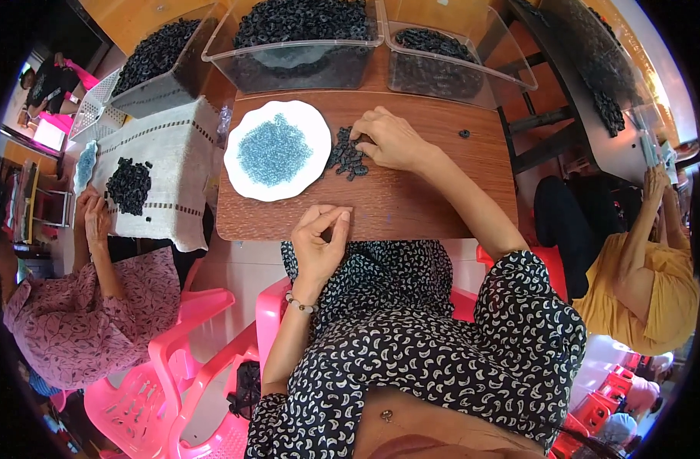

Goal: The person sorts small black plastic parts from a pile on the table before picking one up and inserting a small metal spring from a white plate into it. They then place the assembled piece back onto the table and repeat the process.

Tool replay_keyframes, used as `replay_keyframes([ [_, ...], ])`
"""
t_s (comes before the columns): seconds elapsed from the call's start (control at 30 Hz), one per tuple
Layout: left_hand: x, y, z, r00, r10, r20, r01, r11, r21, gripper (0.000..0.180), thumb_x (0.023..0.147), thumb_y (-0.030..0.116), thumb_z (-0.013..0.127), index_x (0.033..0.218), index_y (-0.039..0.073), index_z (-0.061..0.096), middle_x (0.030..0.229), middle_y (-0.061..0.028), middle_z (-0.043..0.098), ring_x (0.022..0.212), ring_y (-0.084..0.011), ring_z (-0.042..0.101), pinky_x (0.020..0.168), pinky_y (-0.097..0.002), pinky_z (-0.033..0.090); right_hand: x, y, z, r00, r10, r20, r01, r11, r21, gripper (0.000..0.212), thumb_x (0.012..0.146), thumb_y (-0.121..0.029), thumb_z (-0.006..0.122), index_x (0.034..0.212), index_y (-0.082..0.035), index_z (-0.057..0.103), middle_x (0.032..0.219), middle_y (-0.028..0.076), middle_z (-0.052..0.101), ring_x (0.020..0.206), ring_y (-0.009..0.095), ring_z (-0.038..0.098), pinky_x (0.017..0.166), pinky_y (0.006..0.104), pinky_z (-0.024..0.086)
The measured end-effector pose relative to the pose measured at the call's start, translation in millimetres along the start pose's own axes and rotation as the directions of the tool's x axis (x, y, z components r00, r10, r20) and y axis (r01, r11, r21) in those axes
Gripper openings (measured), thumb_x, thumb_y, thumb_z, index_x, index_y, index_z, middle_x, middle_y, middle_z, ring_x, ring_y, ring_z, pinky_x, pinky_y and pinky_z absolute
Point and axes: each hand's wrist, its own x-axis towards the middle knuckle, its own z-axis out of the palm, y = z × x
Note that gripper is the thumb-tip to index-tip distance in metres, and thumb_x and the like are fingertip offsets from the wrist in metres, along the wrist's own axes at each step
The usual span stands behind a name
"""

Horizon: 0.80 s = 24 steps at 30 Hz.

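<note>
My right hand (392,140) reaches over a loose pile of small black pieces (350,162) on the brown wooden table. Its thumb and forefinger close at the pile's right edge around a small black piece, partly hidden by the fingers. Close to the table's front edge, my left hand (319,239) is held with thumb and fingertips pinched together. Whatever they hold is too small to make out. Between the pile and the table's left side stands a white scalloped plate (316,115), heaped with tiny clear bluish pieces (273,151).
Clear plastic bins (296,65) full of black pieces line the table's back. One black piece (464,133) lies alone at the right. On the left, a co-worker's hands are beside a cloth-covered table (166,180) with another black pile. A person in yellow (641,291) sits at the right.
</note>
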Motion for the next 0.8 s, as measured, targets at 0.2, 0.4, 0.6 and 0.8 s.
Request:
replay_keyframes([
  [0.2, 4.3, 2.5, -2.2, 0.999, -0.025, -0.02, 0.023, 0.997, -0.068, 0.013, 0.092, 0.006, 0.072, 0.103, 0.0, 0.077, 0.092, -0.007, 0.069, 0.075, -0.0116, 0.061, 0.067, -0.0231, 0.048, -4.0, -6.6, -5.3, 0.998, 0.033, -0.044, -0.027, 0.993, 0.117, 0.016, 0.084, -0.01, 0.072, 0.096, -0.002, 0.066, 0.096, 0.016, 0.07, 0.1, 0.038, 0.062, 0.087, 0.0491, 0.05],
  [0.4, 11.8, 26.8, -8.7, 0.992, 0.102, -0.068, -0.094, 0.989, 0.118, 0.029, 0.091, 0.007, 0.074, 0.12, 0.002, 0.073, 0.106, -0.0132, 0.071, 0.087, -0.0201, 0.07, 0.076, -0.0295, 0.056, -21.4, -47.1, -23.9, 0.999, -0.047, 0.024, 0.029, 0.878, 0.479, 0.016, 0.089, -0.016, 0.075, 0.096, -0.002, 0.071, 0.083, 0.01, 0.07, 0.073, 0.017, 0.066, 0.065, 0.0314, 0.051],
  [0.6, 11.7, 27.8, -14.2, 0.982, 0.191, -0.014, -0.184, 0.962, 0.203, 0.042, 0.088, 0.004, 0.076, 0.13, 0.003, 0.068, 0.113, -0.0172, 0.072, 0.101, -0.0267, 0.072, 0.083, -0.035, 0.057, -34.1, -83.7, -24.7, 0.977, -0.008, 0.212, -0.132, 0.761, 0.635, 0.022, 0.091, -0.018, 0.075, 0.099, 0.001, 0.069, 0.088, 0.011, 0.075, 0.078, 0.014, 0.069, 0.067, 0.0296, 0.052],
  [0.8, 12.0, 20.9, -20.0, 0.98, 0.179, -0.088, -0.16, 0.969, 0.188, 0.031, 0.089, 0.006, 0.074, 0.12, 0.001, 0.072, 0.1, -0.015, 0.071, 0.082, -0.026, 0.069, 0.072, -0.0353, 0.055, -23.1, -78.6, -8.6, 0.984, -0.02, 0.179, -0.098, 0.775, 0.625, 0.022, 0.093, -0.019, 0.073, 0.098, 0.001, 0.068, 0.086, 0.01, 0.075, 0.078, 0.015, 0.07, 0.065, 0.0306, 0.053],
])
